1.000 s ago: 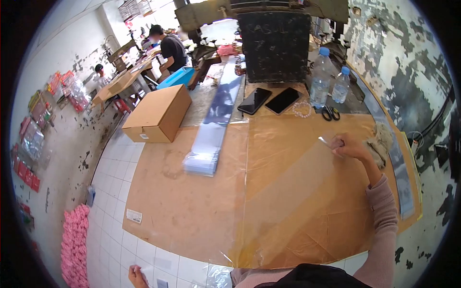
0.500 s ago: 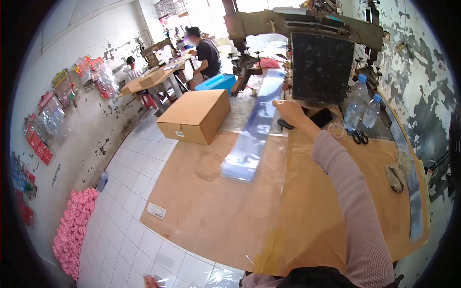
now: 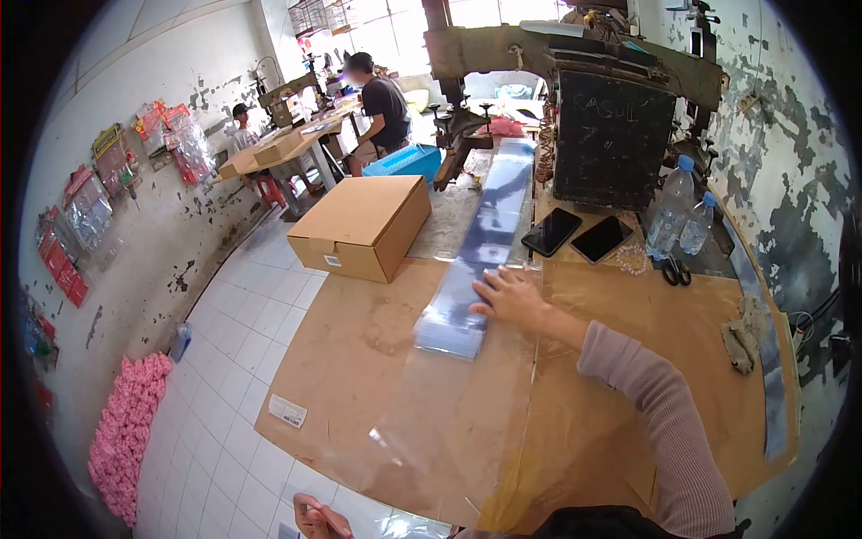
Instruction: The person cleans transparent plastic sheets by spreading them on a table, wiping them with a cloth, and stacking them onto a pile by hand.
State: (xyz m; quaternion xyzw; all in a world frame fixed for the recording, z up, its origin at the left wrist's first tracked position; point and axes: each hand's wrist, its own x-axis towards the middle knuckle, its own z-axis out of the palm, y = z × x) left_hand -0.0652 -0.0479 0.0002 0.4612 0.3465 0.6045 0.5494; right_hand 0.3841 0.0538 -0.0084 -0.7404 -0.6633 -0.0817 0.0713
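Note:
A long stack of clear plastic strips point(image 3: 449, 337) runs down the table, bluish in the light, its near ends slightly fanned. My right hand point(image 3: 510, 296) lies on the right edge of the stack, palm down with fingers spread. At the bottom edge of the view my left hand point(image 3: 321, 518) is closed, fingers curled together; what it may hold is too hard to see. Clear plastic point(image 3: 415, 525) lies near my body, to the right of that hand. A faint see-through sheet with glare point(image 3: 375, 437) shows on the tabletop between the hands.
A cardboard box point(image 3: 359, 220) stands left of the strips. Two phones point(image 3: 551, 232), scissors point(image 3: 675, 272), water bottles point(image 3: 670, 207) and a rag point(image 3: 742, 334) lie or stand to the right. Behind is a machine with a dark panel point(image 3: 613, 139). A person point(image 3: 384, 112) sits farther back.
My right hand has come down and toward me from the far part of the strips, spreading flat on them. The phones now show. My left hand has come farther into view.

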